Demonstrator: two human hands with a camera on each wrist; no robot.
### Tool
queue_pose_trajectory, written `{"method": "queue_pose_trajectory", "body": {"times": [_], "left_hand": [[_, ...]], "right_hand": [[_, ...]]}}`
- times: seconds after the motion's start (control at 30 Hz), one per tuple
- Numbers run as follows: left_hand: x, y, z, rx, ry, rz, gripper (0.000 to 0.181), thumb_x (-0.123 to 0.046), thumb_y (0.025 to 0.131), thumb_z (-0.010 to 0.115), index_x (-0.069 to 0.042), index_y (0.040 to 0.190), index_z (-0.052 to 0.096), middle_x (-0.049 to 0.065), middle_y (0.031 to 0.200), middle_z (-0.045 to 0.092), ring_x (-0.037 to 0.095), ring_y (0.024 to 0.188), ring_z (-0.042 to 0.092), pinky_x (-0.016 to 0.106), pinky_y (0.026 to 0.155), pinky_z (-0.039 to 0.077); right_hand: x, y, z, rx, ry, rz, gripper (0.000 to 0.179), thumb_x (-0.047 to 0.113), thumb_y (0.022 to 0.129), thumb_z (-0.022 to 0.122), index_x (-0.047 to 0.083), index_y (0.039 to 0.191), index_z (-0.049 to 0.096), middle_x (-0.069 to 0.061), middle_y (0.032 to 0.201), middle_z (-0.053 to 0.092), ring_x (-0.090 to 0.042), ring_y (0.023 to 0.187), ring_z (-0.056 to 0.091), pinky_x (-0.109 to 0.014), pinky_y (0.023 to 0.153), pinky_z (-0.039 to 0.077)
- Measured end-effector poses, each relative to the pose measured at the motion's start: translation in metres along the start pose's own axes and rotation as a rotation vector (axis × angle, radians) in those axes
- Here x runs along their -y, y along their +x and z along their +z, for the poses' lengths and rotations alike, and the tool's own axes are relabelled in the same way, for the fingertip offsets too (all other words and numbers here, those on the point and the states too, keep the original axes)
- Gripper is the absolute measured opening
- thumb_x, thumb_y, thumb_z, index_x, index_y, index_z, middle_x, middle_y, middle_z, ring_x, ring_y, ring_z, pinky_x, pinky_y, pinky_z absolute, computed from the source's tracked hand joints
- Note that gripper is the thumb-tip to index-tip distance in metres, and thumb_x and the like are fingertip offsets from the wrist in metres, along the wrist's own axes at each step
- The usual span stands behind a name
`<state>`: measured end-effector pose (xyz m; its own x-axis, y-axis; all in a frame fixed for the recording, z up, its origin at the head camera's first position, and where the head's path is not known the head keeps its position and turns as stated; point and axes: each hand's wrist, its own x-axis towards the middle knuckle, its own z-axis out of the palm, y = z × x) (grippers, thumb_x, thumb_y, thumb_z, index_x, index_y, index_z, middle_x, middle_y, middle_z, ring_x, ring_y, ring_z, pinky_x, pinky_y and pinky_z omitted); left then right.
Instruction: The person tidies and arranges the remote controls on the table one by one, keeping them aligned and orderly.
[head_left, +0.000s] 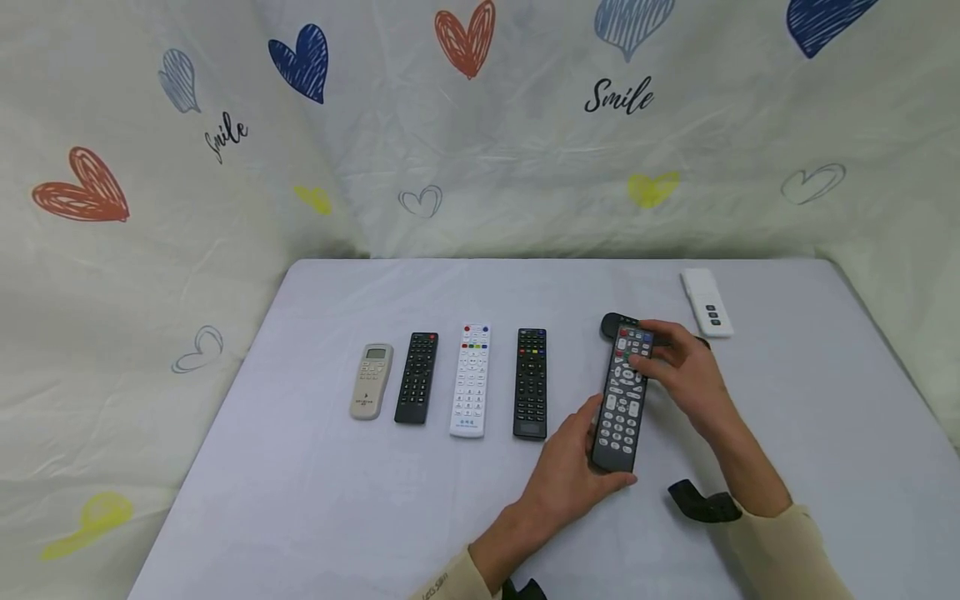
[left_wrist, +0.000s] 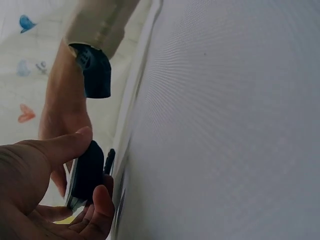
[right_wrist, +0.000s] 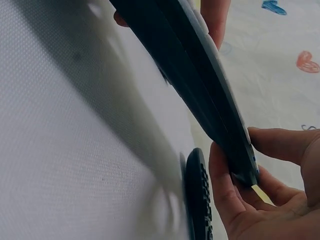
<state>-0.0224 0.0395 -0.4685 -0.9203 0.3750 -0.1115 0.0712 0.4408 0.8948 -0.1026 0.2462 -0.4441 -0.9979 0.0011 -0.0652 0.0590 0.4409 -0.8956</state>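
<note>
Cloth wall (head_left: 525,125): hung behind the table, printed with hearts.
Table (head_left: 300,508): white, beneath all the remotes.
Left hand (head_left: 566,471): pinched the lower end of the held remote (head_left: 622,402) between thumb and fingers.
Right hand (head_left: 686,379): pinched its upper end, thumb on the button side.
Held remote: black, raised off the table between both hands; a second black remote (head_left: 611,325) lay behind its upper end, partly hidden.
Row to the left: white remote (head_left: 471,382), long black remote (head_left: 530,385), short black remote (head_left: 416,378), beige remote (head_left: 371,382).
White handset (head_left: 707,302): near the table's far edge.
</note>
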Motion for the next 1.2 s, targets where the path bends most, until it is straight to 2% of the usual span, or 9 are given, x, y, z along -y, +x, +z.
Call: {"method": "queue_pose_trajectory", "body": {"times": [0.2,0.33,0.4,0.53,0.6,0.73,0.93,1.2], "left_hand": [[-0.002,-0.003,0.0,0.0,0.038,-0.034,0.107,-0.029,0.079,0.093,-0.021,0.164,0.028,0.001,0.138,0.058,-0.003,0.104,0.055,0.015,0.085,0.053],[-0.002,-0.004,0.001,0.003,0.027,-0.053,0.108,-0.027,0.079,0.093,-0.02,0.164,0.027,0.001,0.135,0.059,-0.003,0.099,0.056,0.015,0.083,0.052],[-0.002,-0.005,0.001,0.006,0.009,-0.06,0.108,-0.023,0.079,0.093,-0.019,0.164,0.026,0.001,0.133,0.059,-0.004,0.096,0.055,0.015,0.082,0.052],[-0.002,-0.006,0.0,0.009,-0.001,-0.065,0.109,-0.017,0.079,0.093,-0.019,0.164,0.025,0.002,0.136,0.057,-0.005,0.099,0.056,0.016,0.085,0.053],[-0.002,-0.006,0.0,0.007,0.007,-0.064,0.11,-0.016,0.079,0.093,-0.018,0.164,0.025,0.002,0.137,0.057,-0.004,0.101,0.056,0.016,0.087,0.053],[-0.002,-0.008,-0.001,0.001,0.03,-0.068,0.11,-0.015,0.078,0.093,-0.017,0.164,0.024,0.003,0.137,0.057,-0.002,0.107,0.058,0.017,0.09,0.054],[-0.003,-0.008,0.0,-0.008,0.072,-0.079,0.11,-0.018,0.079,0.093,-0.018,0.165,0.024,0.003,0.143,0.056,0.004,0.119,0.06,0.022,0.099,0.054],[-0.002,-0.009,0.0,-0.009,0.065,-0.11,0.11,-0.02,0.079,0.093,-0.019,0.165,0.024,0.004,0.142,0.057,0.004,0.118,0.061,0.023,0.098,0.054]], "right_hand": [[0.004,0.003,0.005,0.056,-0.023,0.014,0.066,0.026,0.099,0.073,0.011,0.156,0.045,-0.022,0.154,0.05,0.008,0.109,0.054,-0.009,0.08,0.049],[0.005,0.006,0.006,0.086,-0.02,0.021,0.065,0.025,0.099,0.072,0.012,0.157,0.044,-0.023,0.156,0.048,0.008,0.108,0.056,-0.012,0.079,0.051],[0.006,0.008,0.007,0.097,-0.02,0.022,0.065,0.024,0.1,0.072,0.011,0.157,0.043,-0.023,0.156,0.048,0.003,0.111,0.059,-0.013,0.079,0.053],[0.006,0.01,0.009,0.109,-0.023,0.018,0.065,0.023,0.1,0.071,0.011,0.157,0.043,-0.023,0.155,0.048,-0.016,0.12,0.062,-0.014,0.08,0.053],[0.006,0.011,0.01,0.115,-0.022,0.016,0.064,0.023,0.1,0.071,0.011,0.157,0.043,-0.023,0.154,0.049,-0.018,0.121,0.062,-0.014,0.08,0.053],[0.004,0.014,0.012,0.132,-0.02,0.011,0.064,0.023,0.1,0.071,0.012,0.157,0.044,-0.022,0.153,0.051,-0.01,0.118,0.061,-0.013,0.081,0.053],[0.003,0.016,0.014,0.159,0.016,0.004,0.063,0.021,0.1,0.071,0.009,0.156,0.044,-0.021,0.154,0.051,-0.01,0.12,0.062,-0.012,0.082,0.052],[0.0,0.017,0.016,0.186,0.054,-0.011,0.061,0.017,0.1,0.07,0.006,0.155,0.044,-0.023,0.155,0.049,0.009,0.113,0.057,-0.013,0.083,0.054]]}}
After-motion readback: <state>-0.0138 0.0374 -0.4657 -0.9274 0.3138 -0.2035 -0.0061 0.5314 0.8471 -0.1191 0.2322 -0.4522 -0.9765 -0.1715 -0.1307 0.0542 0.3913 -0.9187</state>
